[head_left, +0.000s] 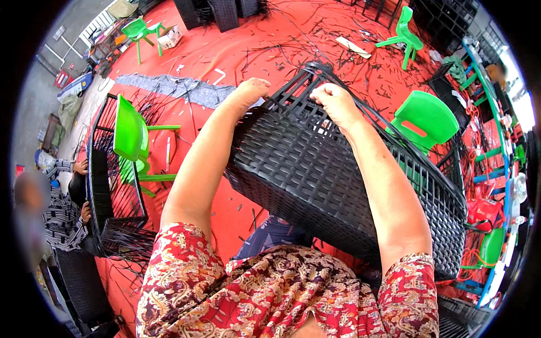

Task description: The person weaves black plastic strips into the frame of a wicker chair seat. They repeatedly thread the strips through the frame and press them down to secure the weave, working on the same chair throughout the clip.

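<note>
Slantwise in front lies a black wicker piece (304,163), left hand (251,94) loosely curled and right hand (336,102) with fingertips nearly pinched at its far end, any held strand unclear, while a distant white box (171,38) has indistinct contents.

The woven furniture (304,163) is black, the floor (236,209) red, the chairs (425,119) green, the sheeting (163,87) grey; the wearer's top (293,281) is red with cream paisley, the co-worker's shirt (61,217) dark with white patterning.

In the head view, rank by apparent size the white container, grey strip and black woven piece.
1. Black woven piece
2. Grey strip
3. White container
The woven piece also sits nearest the camera.
</note>
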A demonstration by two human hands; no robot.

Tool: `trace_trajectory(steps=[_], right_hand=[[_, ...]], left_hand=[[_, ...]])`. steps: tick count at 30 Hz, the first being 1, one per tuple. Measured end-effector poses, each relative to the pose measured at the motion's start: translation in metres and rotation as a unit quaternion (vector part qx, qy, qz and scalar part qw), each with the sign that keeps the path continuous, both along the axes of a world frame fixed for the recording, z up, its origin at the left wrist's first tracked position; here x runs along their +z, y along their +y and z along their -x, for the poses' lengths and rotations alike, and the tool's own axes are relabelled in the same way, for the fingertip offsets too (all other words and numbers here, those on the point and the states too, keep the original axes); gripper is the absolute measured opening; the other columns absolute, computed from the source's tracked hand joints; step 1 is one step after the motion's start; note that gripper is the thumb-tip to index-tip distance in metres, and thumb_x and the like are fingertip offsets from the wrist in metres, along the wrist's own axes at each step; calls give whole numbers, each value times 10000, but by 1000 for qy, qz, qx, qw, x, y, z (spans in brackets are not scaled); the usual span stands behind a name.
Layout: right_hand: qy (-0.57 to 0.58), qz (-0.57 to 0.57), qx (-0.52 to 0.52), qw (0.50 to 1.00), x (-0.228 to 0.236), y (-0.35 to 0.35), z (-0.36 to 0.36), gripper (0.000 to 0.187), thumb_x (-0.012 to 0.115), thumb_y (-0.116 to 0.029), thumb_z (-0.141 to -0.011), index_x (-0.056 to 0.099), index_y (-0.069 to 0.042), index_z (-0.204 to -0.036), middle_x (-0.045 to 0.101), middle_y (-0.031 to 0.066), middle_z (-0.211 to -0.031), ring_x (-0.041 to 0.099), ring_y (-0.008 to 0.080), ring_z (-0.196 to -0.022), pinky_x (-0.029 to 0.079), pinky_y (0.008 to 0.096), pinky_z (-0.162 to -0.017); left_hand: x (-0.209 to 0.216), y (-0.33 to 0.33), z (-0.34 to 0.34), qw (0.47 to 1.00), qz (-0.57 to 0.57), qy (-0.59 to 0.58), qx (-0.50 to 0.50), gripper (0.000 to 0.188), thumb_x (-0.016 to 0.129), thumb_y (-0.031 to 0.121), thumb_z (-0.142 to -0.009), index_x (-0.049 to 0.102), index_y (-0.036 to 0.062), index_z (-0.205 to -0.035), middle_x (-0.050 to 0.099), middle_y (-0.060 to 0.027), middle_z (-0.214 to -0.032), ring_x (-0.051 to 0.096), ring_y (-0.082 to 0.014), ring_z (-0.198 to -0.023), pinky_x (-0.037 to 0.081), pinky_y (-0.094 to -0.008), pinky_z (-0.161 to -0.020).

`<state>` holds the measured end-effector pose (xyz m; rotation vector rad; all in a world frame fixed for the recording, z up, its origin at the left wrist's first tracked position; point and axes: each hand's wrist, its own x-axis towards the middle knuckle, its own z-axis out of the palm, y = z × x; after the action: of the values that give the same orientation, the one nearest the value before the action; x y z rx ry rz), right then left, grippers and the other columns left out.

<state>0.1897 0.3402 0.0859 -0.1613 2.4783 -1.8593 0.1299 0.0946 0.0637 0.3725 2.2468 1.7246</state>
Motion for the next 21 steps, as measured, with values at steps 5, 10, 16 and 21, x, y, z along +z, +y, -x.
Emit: trace_trajectory(steps=[5, 10, 16, 21], right_hand=[[-43, -81, 90, 992, 26, -19, 14, 221, 583, -256, -825, 648, -50, -873, 624, 23, -791, 544, 101, -711, 437, 260, -639], [-9, -131, 118, 984, -2, -41, 41, 237, 622, -255, -771, 662, -25, -810, 631, 65, -689, 582, 141, -617, 468, 307, -603], [-57, -46, 122, 990, -3, -48, 20, 204, 580, -218, -780, 644, -25, -772, 624, 41, -717, 583, 138, -618, 480, 288, -609], [-35, -36, 99, 994, 19, -22, 31, 250, 569, -305, -846, 644, -74, -903, 645, 1, -857, 544, 67, -684, 395, 210, -559]], left_hand=[[6, 5, -3, 997, 56, -41, 23, 372, 588, 190, -692, 590, 31, -1028, 587, -40, -890, 518, -142, -851, 363, -255, -740], [2, 3, -4, 998, -15, -57, 22, 399, 594, 208, -698, 578, 54, -1066, 602, -22, -883, 530, -135, -890, 363, -271, -767], [4, 5, -8, 997, -8, -69, 47, 396, 594, 198, -713, 563, 43, -1077, 619, -47, -955, 548, -147, -920, 380, -280, -827], [-7, 3, -1, 995, -8, -84, 50, 392, 563, 147, -713, 554, 18, -1083, 614, -77, -958, 550, -165, -921, 404, -289, -799]])
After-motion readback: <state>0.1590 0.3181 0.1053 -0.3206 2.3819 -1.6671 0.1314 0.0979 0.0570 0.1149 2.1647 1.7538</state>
